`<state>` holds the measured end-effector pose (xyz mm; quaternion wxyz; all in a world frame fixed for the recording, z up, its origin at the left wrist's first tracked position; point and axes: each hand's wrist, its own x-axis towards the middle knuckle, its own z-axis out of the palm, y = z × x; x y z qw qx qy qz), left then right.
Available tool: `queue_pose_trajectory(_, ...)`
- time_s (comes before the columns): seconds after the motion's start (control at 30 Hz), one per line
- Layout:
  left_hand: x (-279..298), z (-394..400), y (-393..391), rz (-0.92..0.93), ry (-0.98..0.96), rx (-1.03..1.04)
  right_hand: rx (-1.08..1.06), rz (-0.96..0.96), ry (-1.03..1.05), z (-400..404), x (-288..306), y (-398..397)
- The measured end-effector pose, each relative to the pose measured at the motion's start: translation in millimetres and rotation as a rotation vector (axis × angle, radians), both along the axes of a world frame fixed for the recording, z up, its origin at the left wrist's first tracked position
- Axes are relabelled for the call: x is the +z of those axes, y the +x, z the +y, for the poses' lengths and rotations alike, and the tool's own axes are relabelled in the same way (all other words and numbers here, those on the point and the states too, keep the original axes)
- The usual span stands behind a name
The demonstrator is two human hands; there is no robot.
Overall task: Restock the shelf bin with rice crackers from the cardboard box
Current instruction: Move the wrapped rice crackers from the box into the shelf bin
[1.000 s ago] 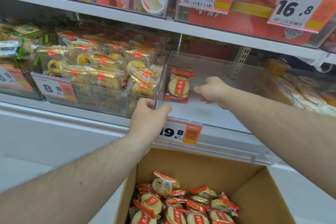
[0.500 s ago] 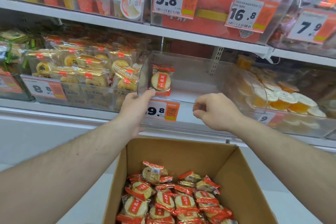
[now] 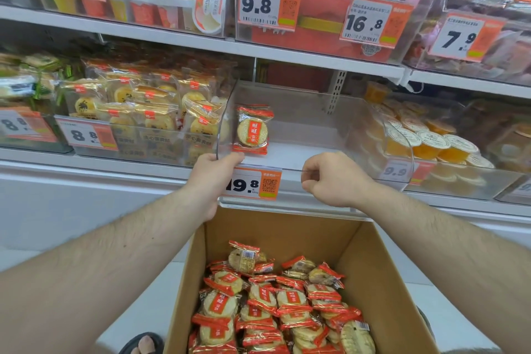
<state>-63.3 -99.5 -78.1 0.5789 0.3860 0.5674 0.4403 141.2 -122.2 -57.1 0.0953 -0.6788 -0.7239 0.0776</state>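
Observation:
A clear plastic shelf bin (image 3: 316, 112) sits on the middle shelf with one red-and-gold rice cracker pack (image 3: 253, 130) standing upright at its left wall. My left hand (image 3: 214, 174) grips the bin's front left corner, thumb over the rim. My right hand (image 3: 333, 179) hangs in front of the bin's front edge with its fingers curled and holds nothing. Below both hands stands an open cardboard box (image 3: 370, 261) filled with several rice cracker packs (image 3: 273, 304).
An orange 19.8 price tag (image 3: 254, 184) hangs on the bin's front. A bin of golden pastry packs (image 3: 143, 112) stands to the left, jelly cups (image 3: 425, 141) to the right. The shelf above (image 3: 316, 60) overhangs the bin. A sandalled foot (image 3: 143, 343) shows beside the box.
My right hand drew back out of the bin to its front edge, leaving the cracker pack inside. My left hand kept its grip on the bin's corner.

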Motion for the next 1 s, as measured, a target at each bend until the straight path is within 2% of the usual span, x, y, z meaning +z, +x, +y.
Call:
queue_pose_trajectory(0.07,-3.3,3.9,-1.8,0.098,0.061,0.063,0.002,-0.005,0.008,-1.4,1.1,-0.6)
queue_pose_trajectory(0.1,-5.4,5.7,-4.2,0.262,0.171,0.15,0.004,-0.029,0.053,-4.0,0.4,-0.2)
queue_pose_trajectory(0.13,-6.2,4.5,-6.9,0.457,0.384,0.243,0.027,-0.044,0.169,-8.6,-1.8,0.1)
queue_pose_trajectory(0.17,-6.7,0.4,-8.3,0.608,0.693,0.293,0.077,-0.026,0.355,-15.5,-4.7,-0.7)
queue_pose_trajectory(0.2,-6.6,-6.9,-7.1,0.666,0.997,0.269,0.148,0.035,0.559,-24.9,-8.4,-2.9)
queue_pose_trajectory(0.23,-10.0,-15.7,-3.5,0.656,1.202,0.163,0.208,0.118,0.711,-35.8,-14.0,-5.9)
queue_pose_trajectory(0.27,-14.2,-27.6,1.9,0.621,1.275,-0.002,0.252,0.192,0.778,-46.4,-23.4,-7.3)
queue_pose_trajectory(0.3,-21.7,-37.6,8.2,0.595,1.231,-0.185,0.277,0.247,0.761,-54.1,-36.5,-7.2)
queue_pose_trajectory(0.37,-43.2,-49.5,20.7,0.628,0.99,-0.556,0.271,0.29,0.579,-62.5,-68.7,-3.7)
queue_pose_trajectory(0.47,-80.6,-50.0,29.6,0.782,0.645,-0.994,0.134,0.167,0.075,-61.2,-130.3,13.3)
queue_pose_trajectory(0.53,-96.7,-50.0,32.7,0.854,0.533,-1.113,0.073,0.043,-0.317,-62.4,-173.0,27.4)
queue_pose_trajectory(0.6,-109.2,-50.0,37.4,0.864,0.452,-1.154,0.114,-0.103,-0.658,-74.7,-209.3,35.6)
queue_pose_trajectory(0.7,-123.9,-48.2,46.2,0.884,0.38,-1.226,0.271,-0.362,-0.983,-101.9,-245.1,40.4)
queue_pose_trajectory(0.77,-131.6,-46.3,49.5,0.88,0.314,-1.26,0.296,-0.399,-1.013,-112.9,-257.1,42.6)
queue_pose_trajectory(1.0,-148.5,-40.5,48.3,0.91,0.104,-1.261,0.2,-0.254,-0.873,-105.7,-253.2,55.0)
